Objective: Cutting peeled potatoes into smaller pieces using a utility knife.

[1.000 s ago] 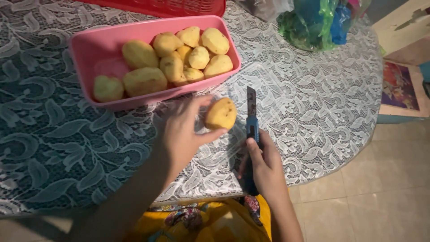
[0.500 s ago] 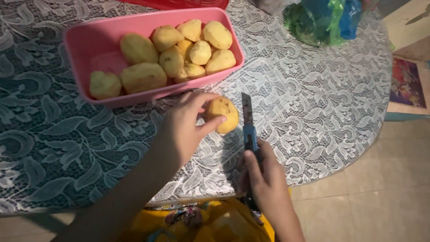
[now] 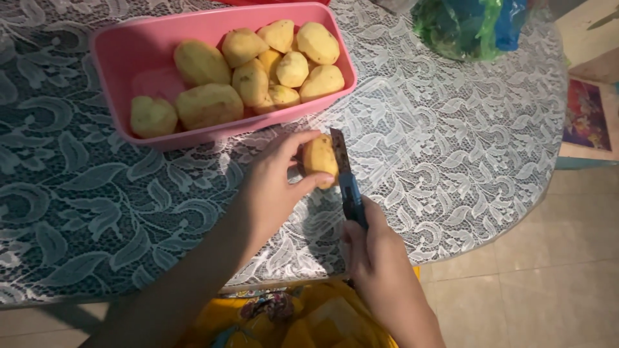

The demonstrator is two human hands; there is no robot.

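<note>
One view only, from the head. A peeled potato [image 3: 320, 160] is pinched in the left hand [image 3: 274, 193], just above the bench [image 3: 451, 148], in front of the pink tub [image 3: 116, 48]. The right hand [image 3: 377, 258] is clenched round the knife [image 3: 347, 183], its blade laid against the potato. Judged best: fingertips kept off the edge, blade guided steadily. Counted: roughly ten potatoes in the tub, one knife, one green-and-blue bag [image 3: 467, 26].

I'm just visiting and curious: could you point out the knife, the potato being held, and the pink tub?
knife [image 3: 343, 173], head view, on the blade just above the blue handle.
held potato [image 3: 319, 158], head view, on the middle of its peeled yellow face.
pink tub [image 3: 116, 45], head view, on its bare inner wall at the left.
</note>
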